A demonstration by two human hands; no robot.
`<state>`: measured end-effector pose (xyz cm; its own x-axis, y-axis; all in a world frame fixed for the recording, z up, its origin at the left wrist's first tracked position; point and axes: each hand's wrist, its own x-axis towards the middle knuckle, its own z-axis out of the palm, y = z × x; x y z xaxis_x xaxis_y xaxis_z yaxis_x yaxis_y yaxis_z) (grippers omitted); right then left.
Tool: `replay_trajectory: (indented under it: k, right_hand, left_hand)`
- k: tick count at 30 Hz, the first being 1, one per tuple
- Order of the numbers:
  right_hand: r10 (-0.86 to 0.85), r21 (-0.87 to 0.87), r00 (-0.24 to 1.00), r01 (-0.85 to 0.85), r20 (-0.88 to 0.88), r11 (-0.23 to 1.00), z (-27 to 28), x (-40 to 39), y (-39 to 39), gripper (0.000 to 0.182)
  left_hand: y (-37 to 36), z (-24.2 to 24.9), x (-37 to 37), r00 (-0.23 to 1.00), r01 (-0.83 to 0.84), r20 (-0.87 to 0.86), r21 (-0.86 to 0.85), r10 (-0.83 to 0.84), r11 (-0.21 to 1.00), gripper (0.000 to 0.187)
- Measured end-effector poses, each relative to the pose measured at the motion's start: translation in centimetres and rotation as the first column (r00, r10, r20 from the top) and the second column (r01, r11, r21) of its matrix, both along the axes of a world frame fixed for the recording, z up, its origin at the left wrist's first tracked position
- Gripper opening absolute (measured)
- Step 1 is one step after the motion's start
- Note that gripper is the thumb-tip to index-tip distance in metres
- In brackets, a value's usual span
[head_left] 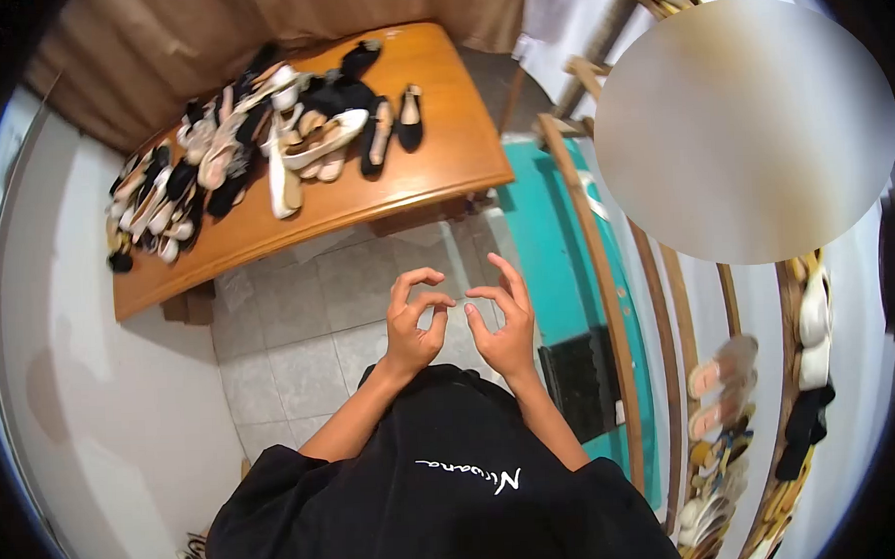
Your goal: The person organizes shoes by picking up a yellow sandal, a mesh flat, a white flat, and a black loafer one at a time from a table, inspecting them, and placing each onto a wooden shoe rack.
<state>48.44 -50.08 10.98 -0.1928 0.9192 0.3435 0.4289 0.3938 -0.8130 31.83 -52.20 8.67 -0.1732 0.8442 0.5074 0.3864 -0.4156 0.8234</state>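
Observation:
My left hand [414, 322] is raised in front of my chest, fingers curved and spread, with nothing visible in it. Close beside it, my right hand [505, 322] mirrors the pose, its fingers bent and apart and also holding nothing I can see. The fingertips of the two hands point toward each other across a small gap. Neither hand touches the wooden table [452, 112] ahead, where a heap of shoes [221, 149] lies. A black flat shoe [409, 118] sits at the right end of that heap.
On the right, wooden rack rails [595, 264] hold shoes, including pink sandals [712, 377] and white shoes [811, 311]. A teal panel [540, 237] and a black mat-like piece [581, 383] lie beside them. A white wall [83, 292] borders the left. Floor tiles [301, 309] show below the table.

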Motion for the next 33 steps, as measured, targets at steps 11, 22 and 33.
replay_trajectory:
  k: [11, 22, 33]
  right_hand:
    - [0.283, -0.189, 0.944, -0.314, -0.172, 0.930, -2.8, -20.8, 0.5, 0.014]
    - [0.486, -0.338, 0.840, -0.542, -0.240, 0.770, -4.5, -32.1, 2.5, 0.016]
    - [0.474, -0.613, 0.758, -0.647, -0.448, 0.453, -11.9, -47.1, 13.8, 0.021]
  left_hand:
    - [-3.7, 0.2, -19.5, 0.934, -0.348, 0.073, -0.050, 0.351, 0.936, 0.015]
    - [-5.2, -3.3, -30.2, 0.825, -0.533, 0.123, -0.156, 0.552, 0.831, 0.007]
    - [2.3, -4.0, -42.3, 0.775, -0.621, -0.071, -0.264, 0.628, 0.738, 0.011]
